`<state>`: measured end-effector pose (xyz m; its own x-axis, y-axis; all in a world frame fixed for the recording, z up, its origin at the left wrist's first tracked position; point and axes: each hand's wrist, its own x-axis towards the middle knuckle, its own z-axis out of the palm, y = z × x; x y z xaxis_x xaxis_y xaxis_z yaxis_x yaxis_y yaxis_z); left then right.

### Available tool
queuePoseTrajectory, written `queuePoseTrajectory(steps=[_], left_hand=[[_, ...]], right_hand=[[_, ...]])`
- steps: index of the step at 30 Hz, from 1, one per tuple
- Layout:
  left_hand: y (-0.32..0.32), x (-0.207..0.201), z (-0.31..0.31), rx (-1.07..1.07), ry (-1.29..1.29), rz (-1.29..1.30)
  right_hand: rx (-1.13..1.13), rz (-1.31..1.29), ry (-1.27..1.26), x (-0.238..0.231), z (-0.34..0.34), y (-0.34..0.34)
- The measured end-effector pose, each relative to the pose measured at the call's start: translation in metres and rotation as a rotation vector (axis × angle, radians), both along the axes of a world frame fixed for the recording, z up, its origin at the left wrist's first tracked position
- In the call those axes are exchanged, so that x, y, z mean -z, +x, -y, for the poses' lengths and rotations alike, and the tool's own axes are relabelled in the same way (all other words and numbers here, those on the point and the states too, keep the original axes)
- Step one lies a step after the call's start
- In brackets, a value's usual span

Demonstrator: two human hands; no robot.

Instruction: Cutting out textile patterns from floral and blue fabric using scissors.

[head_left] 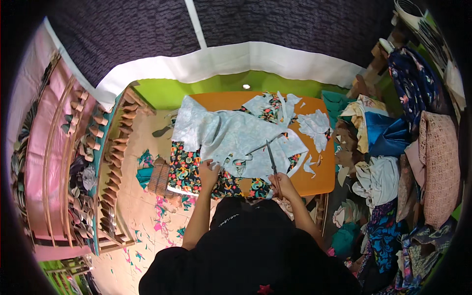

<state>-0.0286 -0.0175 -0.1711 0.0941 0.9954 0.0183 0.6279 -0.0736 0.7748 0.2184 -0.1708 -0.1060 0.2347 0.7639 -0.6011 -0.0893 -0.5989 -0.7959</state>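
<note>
On an orange table (322, 172) lies a pale grey-blue patterned fabric (236, 128), rumpled, over a black floral fabric (184, 169). My right hand (282, 185) grips long dark scissors (273, 160) by the handles, at the near right part of the cloth. Their blades point away from me over the pale fabric. A dark slit and a ragged opening show in this cloth left of the blades. At its near left edge my left hand (209, 172) has its fingers closed on the pale fabric, partly hiding the floral layer.
Cut fabric scraps (314, 128) lie on the table's far right. Heaped cloth (378, 179) stands close on the right. To the left is a wooden rack (115, 172) with rows of shoe-shaped forms. Coloured offcuts (162, 214) litter the floor. A dark curtain (275, 24) hangs beyond.
</note>
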Motion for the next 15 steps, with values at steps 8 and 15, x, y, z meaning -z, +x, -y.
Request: queuePoseTrajectory(steps=[8,15], left_hand=[[0.001,-0.004,-0.006,-0.076,0.140,-0.117],[-0.019,-0.010,-0.045,0.153,-0.310,-0.212]], right_hand=[[0.083,0.270,0.106,0.008,-0.067,-0.047],[0.298,0.651,0.078,0.021,-0.108,-0.083]])
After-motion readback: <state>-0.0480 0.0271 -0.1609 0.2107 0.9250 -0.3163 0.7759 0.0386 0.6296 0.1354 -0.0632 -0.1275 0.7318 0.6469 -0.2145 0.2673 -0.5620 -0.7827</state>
